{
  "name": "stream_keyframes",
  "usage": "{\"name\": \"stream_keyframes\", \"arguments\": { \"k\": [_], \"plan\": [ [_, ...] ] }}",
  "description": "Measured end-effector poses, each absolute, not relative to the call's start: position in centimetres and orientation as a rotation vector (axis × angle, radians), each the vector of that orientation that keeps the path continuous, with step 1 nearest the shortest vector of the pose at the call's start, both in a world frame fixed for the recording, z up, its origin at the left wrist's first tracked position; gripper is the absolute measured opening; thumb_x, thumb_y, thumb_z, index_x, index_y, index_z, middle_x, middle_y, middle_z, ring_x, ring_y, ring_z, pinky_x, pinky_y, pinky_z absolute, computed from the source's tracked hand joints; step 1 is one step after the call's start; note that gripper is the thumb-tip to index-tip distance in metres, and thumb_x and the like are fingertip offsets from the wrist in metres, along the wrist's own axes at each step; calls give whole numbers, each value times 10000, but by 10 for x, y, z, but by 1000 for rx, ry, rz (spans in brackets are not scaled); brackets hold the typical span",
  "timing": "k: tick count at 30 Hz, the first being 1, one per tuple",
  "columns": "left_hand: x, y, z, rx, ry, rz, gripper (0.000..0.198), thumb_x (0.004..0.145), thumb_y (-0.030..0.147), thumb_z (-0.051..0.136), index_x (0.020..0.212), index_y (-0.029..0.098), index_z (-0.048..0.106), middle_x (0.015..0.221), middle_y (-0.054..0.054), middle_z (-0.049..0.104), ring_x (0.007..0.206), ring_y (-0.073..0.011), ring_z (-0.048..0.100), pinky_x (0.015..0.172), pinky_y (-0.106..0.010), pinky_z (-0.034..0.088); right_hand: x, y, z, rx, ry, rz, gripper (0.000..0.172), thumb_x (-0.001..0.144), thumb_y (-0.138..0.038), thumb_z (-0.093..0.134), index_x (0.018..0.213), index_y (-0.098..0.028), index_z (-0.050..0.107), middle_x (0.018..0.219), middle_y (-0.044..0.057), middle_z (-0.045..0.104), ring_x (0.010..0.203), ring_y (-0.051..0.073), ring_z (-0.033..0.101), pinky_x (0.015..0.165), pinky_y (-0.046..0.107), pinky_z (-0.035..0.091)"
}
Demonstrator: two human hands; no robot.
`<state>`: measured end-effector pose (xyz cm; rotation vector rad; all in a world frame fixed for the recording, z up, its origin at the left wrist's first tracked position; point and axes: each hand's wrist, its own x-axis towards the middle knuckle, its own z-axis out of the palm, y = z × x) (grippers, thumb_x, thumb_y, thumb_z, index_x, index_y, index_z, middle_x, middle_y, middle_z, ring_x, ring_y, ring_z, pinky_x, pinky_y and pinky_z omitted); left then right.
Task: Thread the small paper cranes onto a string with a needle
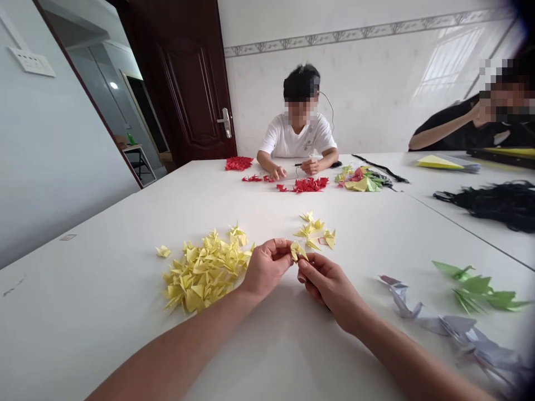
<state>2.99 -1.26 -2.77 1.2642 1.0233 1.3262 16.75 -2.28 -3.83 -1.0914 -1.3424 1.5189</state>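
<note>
A small yellow paper crane (296,250) is held up between both hands, just above the white table. My left hand (267,267) is closed, its thumb and fingertips pinching the crane from the left. Close against the crane's lower right side, my right hand (328,281) is closed too, thumb pressed to the index finger. Its curled fingers hide what they hold; a bit of something dark shows under that hand. Left of my hands lies a heap of yellow paper cranes (203,275). Several more yellow cranes (313,228) lie just beyond my fingers.
Pale purple cranes (455,328) and green cranes (485,287) lie at the right. Across the white table (137,267), a person in a white shirt (298,136) handles red cranes (309,184). Black cords (493,203) lie farther right, near another person in dark clothing (455,125).
</note>
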Motion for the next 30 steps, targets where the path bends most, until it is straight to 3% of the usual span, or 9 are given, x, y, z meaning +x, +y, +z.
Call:
{"name": "stream_keyframes", "arguments": {
  "k": [4, 8, 12, 18, 23, 27, 30],
  "plan": [
    [28, -12, -26, 1189, 1043, 1351, 199, 661, 216, 685, 832, 123, 645, 759, -38, 674, 707, -128, 611, 713, -262, 494, 169, -24, -38, -1117, -1406, 1498, 407, 752, -577, 555, 908, -201, 560, 647, -34, 501, 443, 74, 348, 405, 210, 253],
    [25, -13, -24, 1112, 1183, 1372, 204, 698, 241, 644, 874, 144, 602, 711, -11, 629, 668, -113, 590, 642, -238, 470, 173, -23, -38, -1095, -1466, 1341, 426, 718, -570, 598, 912, -192, 573, 631, -20, 483, 557, 126, 437, 500, 242, 336],
    [27, -17, -24, 1201, 1194, 1220, 252, 702, 302, 649, 899, 155, 594, 634, 19, 574, 604, -107, 555, 587, -233, 429, 174, -17, -46, -1076, -1471, 1094, 419, 707, -511, 632, 978, -200, 557, 576, -49, 424, 541, 129, 401, 532, 259, 342],
    [30, -19, -33, 1227, 1117, 1172, 369, 703, 335, 668, 997, 151, 543, 639, 25, 563, 589, -103, 539, 606, -243, 427, 175, -9, -55, -1098, -1598, 925, 333, 744, -510, 587, 827, -191, 628, 689, 21, 563, 527, 126, 447, 499, 258, 355],
    [28, -18, -34, 1269, 1192, 1105, 396, 719, 238, 633, 1087, 154, 513, 709, 6, 590, 599, -107, 589, 591, -231, 444, 184, 1, -54, -1184, -1510, 845, 281, 718, -454, 625, 761, -177, 654, 700, 42, 609, 580, 149, 504, 527, 260, 388],
    [10, -8, -17, 1431, 1319, 1241, 233, 724, 217, 594, 944, 144, 608, 730, -17, 605, 588, -103, 586, 554, -207, 438, 195, 17, -58, -1292, -1283, 858, 414, 714, -490, 617, 953, -153, 633, 727, 35, 592, 521, 116, 457, 467, 243, 371],
    [-15, 1, 0, 1706, 1581, 1232, 243, 746, 211, 536, 954, 160, 649, 842, -54, 662, 646, -126, 595, 602, -221, 453, 201, 23, -60, -1307, -1216, 901, 475, 708, -484, 621, 1045, -149, 600, 663, -2, 546, 453, 91, 394, 416, 233, 333]
  ]
}}
